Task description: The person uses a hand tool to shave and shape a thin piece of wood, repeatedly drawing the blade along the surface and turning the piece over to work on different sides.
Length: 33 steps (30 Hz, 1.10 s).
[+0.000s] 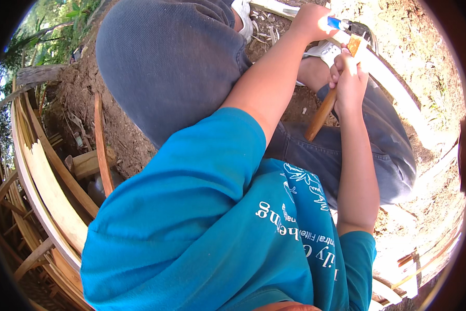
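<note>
My left hand (311,25) is closed round a chisel with a blue handle (334,22); a bit of its flat metal blade (291,10) shows on the far side of the fist. In my right hand (350,80) is the wooden handle of a hammer (322,115), slanting down toward my lap. The dark metal head lies beside the butt of the chisel; glare keeps me from telling whether they touch. Beneath both hands runs a long pale wood strip (391,83), sunlit and partly hidden by my fingers.
I sit on bare earth with wood shavings, my bent left knee (165,62) rising at the left. A white shoe (323,52) is close under the hands. Long split wood strips (51,186) are stacked at the left, and more wood pieces (406,274) lie at the lower right.
</note>
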{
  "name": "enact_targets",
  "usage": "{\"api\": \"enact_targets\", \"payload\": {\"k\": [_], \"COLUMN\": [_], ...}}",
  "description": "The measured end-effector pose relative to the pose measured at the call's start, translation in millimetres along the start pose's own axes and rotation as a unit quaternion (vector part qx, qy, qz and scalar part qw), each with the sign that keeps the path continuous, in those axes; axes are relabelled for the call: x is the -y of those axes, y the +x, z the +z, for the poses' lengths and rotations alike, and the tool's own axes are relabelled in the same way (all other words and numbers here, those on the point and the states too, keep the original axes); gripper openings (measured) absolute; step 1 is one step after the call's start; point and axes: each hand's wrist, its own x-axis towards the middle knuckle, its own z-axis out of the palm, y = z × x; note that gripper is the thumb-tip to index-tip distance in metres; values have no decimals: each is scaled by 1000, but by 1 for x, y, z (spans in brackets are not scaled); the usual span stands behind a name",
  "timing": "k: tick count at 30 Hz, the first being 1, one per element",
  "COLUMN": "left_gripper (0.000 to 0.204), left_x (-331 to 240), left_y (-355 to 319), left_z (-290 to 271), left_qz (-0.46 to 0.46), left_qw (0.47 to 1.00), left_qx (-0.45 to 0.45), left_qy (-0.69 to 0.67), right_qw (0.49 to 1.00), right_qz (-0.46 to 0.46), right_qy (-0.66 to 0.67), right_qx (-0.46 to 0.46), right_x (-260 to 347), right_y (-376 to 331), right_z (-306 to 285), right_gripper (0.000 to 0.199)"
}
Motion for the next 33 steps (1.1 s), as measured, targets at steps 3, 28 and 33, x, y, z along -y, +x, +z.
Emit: {"api": "enact_targets", "payload": {"k": [3, 28, 33], "left_gripper": [35, 21, 22], "left_x": [-9, -16, -6], "left_y": [2, 7, 8], "left_z": [-6, -5, -7], "left_qz": [-31, -76, -39], "left_qw": [999, 996, 999], "left_qx": [38, 52, 37], "left_qy": [-6, -8, -1], "right_qw": [999, 999, 999], "right_qz": [11, 14, 46], "right_qy": [-6, 23, -3], "right_qx": [-37, -38, -23], "right_x": [1, -6, -1], "right_y": [-2, 8, 5], "right_z": [3, -6, -1], "right_gripper": [15, 15, 19]}}
